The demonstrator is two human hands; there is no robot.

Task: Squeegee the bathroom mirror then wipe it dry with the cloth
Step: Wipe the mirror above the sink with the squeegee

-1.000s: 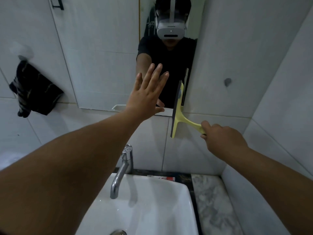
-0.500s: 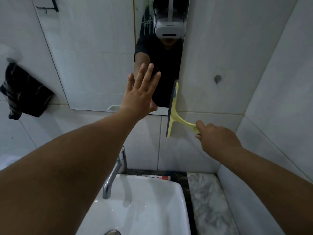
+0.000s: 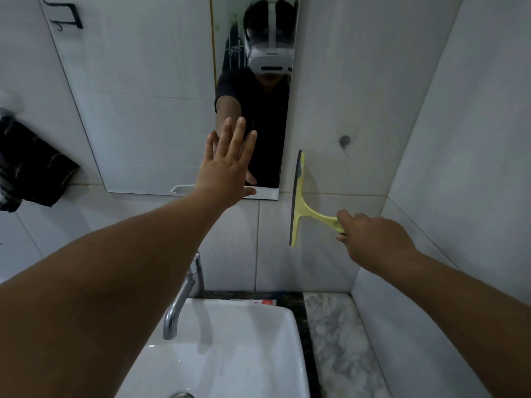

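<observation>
The mirror point(image 3: 149, 116) hangs on the white tiled wall above the sink. My left hand point(image 3: 227, 165) is flat, fingers straight, against the mirror's lower right part. My right hand point(image 3: 370, 237) grips the handle of a yellow squeegee point(image 3: 298, 202). Its dark blade stands upright against the wall tiles, just right of the mirror's right edge and reaching below its bottom edge. A dark cloth point(image 3: 31, 168) hangs on the wall at the far left.
A white sink point(image 3: 230, 354) with a chrome tap point(image 3: 181, 300) lies below. A marble counter point(image 3: 336, 340) runs to its right, up to the side wall. A black hook bracket point(image 3: 66, 15) is at top left. A round mark point(image 3: 344, 140) sits on the tiles.
The squeegee has slid right, off the mirror's edge onto the wall tiles. My left hand stays flat on the mirror. The view shifted slightly.
</observation>
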